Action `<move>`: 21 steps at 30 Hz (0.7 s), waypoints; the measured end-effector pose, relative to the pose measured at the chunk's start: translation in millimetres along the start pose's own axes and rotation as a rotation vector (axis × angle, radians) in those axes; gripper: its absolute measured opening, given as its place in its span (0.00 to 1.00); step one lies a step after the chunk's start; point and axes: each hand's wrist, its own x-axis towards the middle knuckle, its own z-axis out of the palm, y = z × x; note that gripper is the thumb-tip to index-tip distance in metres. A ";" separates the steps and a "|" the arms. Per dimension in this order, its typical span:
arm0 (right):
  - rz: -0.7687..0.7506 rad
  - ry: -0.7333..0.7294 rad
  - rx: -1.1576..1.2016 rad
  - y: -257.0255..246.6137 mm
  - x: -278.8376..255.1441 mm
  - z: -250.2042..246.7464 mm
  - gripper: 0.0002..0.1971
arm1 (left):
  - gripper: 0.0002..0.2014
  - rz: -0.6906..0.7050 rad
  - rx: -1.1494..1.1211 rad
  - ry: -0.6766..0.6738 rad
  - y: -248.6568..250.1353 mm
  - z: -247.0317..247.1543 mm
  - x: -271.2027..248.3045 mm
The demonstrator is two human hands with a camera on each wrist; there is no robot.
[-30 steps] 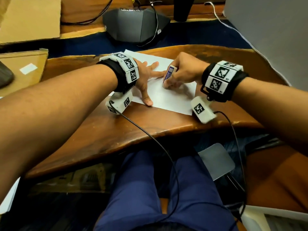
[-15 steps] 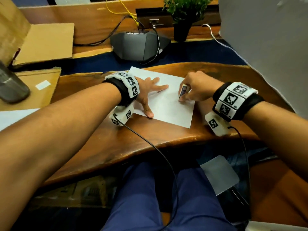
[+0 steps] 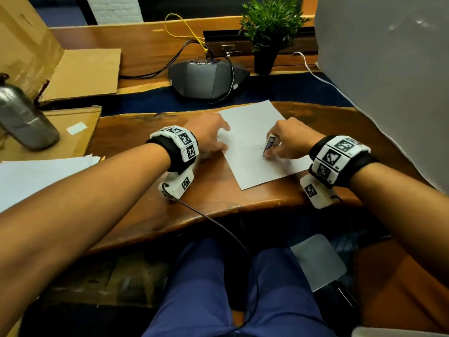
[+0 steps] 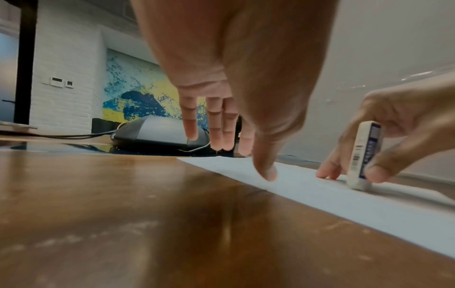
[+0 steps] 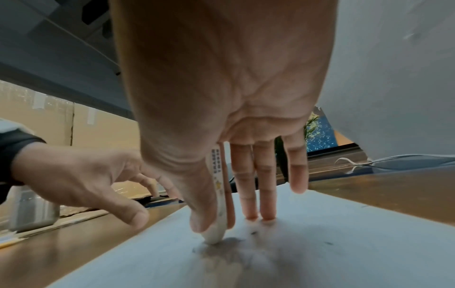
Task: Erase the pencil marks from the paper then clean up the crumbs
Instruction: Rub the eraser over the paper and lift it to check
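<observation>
A white sheet of paper (image 3: 252, 127) lies slightly turned on the wooden table (image 3: 136, 132). My right hand (image 3: 290, 142) pinches a white eraser (image 3: 269, 146) in a blue printed sleeve between thumb and forefinger. The eraser stands upright with its bare end pressed on the sheet (image 5: 320, 263). Grey smudges and dark crumbs (image 5: 253, 232) lie just by the eraser tip (image 5: 218, 231). My left hand (image 3: 216, 139) sits at the sheet's left edge with relaxed fingers and holds nothing. Its thumb tip (image 4: 267, 172) touches the paper (image 4: 369, 210), near the eraser (image 4: 364, 155).
A metal bottle (image 3: 24, 117) and cardboard (image 3: 82, 74) stand at the left, with loose white sheets (image 3: 36, 176) in front of them. A dark desk device (image 3: 209, 79) with cables and a potted plant (image 3: 269, 27) stand behind the paper. A grey panel (image 3: 388, 69) rises at the right.
My left hand has left the middle of the sheet, where it lay spread flat, and now sits at the left edge. The right hand still holds the eraser on the paper. The head view has tilted up.
</observation>
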 end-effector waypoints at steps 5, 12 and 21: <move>0.023 0.009 -0.067 -15.2 2.0 6.3 0.11 | 0.65 -0.042 0.000 -0.331 13.2 11.7 -13.7; -0.127 0.102 0.136 -46.2 25.6 3.0 0.09 | 0.70 -0.024 0.026 -0.416 9.9 9.4 -14.7; -0.158 0.109 0.150 -66.9 38.7 14.7 0.09 | 0.74 0.043 0.016 -0.425 -2.0 20.0 -8.2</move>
